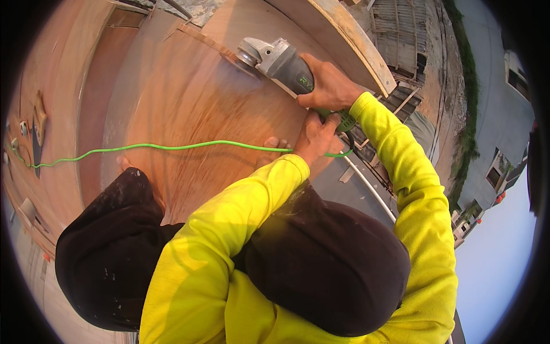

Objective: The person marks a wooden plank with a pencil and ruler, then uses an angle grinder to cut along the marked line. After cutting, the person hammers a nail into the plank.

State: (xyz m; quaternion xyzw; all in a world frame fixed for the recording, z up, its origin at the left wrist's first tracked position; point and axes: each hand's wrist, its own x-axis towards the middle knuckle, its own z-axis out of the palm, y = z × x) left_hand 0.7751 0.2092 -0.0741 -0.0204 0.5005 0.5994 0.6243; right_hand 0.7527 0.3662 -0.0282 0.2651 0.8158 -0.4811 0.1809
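An angle grinder with a grey metal head and a dark and green body is held in both my hands. My right hand wraps round the front of its body. Farther back, my left hand grips the green rear end near the cord. The grinder's disc is at the edge of a brown wooden strip on the reddish-brown plywood panel; I cannot tell whether it touches. From the rear of the tool a bright green cord runs left across the panel.
I squat with bare feet on the plywood. A curved wooden board rises beyond my right hand. Tools, among them a wooden-handled one, lie at far left. On the right, past the panel's edge, are a white pipe and lower ground with buildings.
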